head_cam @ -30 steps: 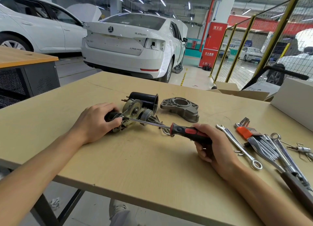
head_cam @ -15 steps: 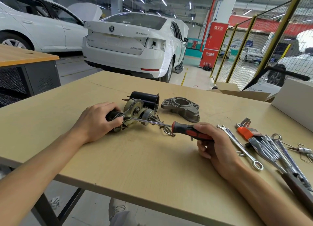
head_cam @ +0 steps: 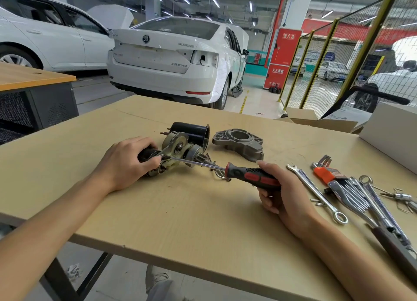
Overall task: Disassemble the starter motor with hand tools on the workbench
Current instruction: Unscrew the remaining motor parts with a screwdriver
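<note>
Keeping screwdriver (head_cam: 246, 173) tip at starter motor (head_cam: 178, 149), left hand (head_cam: 126, 163) unmoved

Red-and-black screwdriver (head_cam: 252, 176), orange hex-key holder (head_cam: 325, 173), pale wood workbench (head_cam: 180, 210), white car (head_cam: 176, 59).

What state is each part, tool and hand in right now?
Starter motor: lying on workbench, partly stripped.
End housing: off, lying apart.
Screwdriver: tip at the motor.
Left hand: grips motor.
Right hand: grips screwdriver handle.
Combination wrench: lying unused.
Hex key set: lying unused.

Wrenches (head_cam: 316, 192) right of starter motor (head_cam: 180, 147)
</note>
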